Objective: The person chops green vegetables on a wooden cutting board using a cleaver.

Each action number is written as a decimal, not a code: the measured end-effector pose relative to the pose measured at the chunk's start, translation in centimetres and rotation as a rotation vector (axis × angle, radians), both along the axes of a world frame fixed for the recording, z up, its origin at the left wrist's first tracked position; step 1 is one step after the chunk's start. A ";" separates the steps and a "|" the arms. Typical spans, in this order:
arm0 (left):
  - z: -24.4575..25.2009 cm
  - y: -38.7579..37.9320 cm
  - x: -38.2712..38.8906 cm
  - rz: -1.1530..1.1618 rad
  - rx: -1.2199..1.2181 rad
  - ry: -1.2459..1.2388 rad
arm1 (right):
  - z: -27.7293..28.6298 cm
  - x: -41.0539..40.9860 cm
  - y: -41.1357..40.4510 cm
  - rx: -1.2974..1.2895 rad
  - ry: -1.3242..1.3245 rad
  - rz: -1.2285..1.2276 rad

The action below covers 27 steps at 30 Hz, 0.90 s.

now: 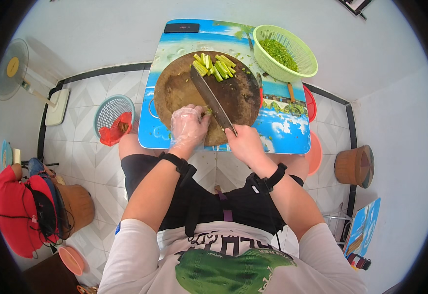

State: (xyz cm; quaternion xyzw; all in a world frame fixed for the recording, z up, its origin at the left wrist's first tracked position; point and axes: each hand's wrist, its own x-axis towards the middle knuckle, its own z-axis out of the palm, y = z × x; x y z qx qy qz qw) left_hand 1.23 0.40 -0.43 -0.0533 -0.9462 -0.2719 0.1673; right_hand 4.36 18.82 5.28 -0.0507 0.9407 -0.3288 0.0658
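My right hand (247, 141) grips the handle of a cleaver (214, 100), whose long dark blade slants up and left across a round wooden chopping board (173, 79). Wearing a clear plastic glove, my left hand (189, 124) rests on the board left of the blade, fingers curled. At its fingertips a small piece of green vegetable (209, 111) shows against the blade; the fingers hide most of it. Beyond the blade's tip lie several cut green vegetable strips (221, 69). A light-green plastic basket (304, 55) at the back right holds finely chopped greens (278, 54).
The board stands on a small table (291, 141) with a beach print. On it lie a phone (181, 28), a red-handled tool (260, 92) and a wooden-handled tool (291, 92). A grey-blue basket (114, 101) with a red bag stands left on the floor; pink basins (314, 154) stand right.
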 end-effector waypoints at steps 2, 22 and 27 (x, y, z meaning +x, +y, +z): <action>0.0 0.0 0.0 -0.002 -0.002 -0.005 | 0.6 -0.1 -0.2 0.007 -0.079 -0.029; -0.3 0.1 -0.2 0.010 -0.011 -0.015 | 0.4 -4.1 -2.5 0.025 -0.187 -0.028; -1.5 -0.3 0.1 0.031 0.084 0.107 | -0.3 -3.9 -1.8 -0.030 -0.166 -0.055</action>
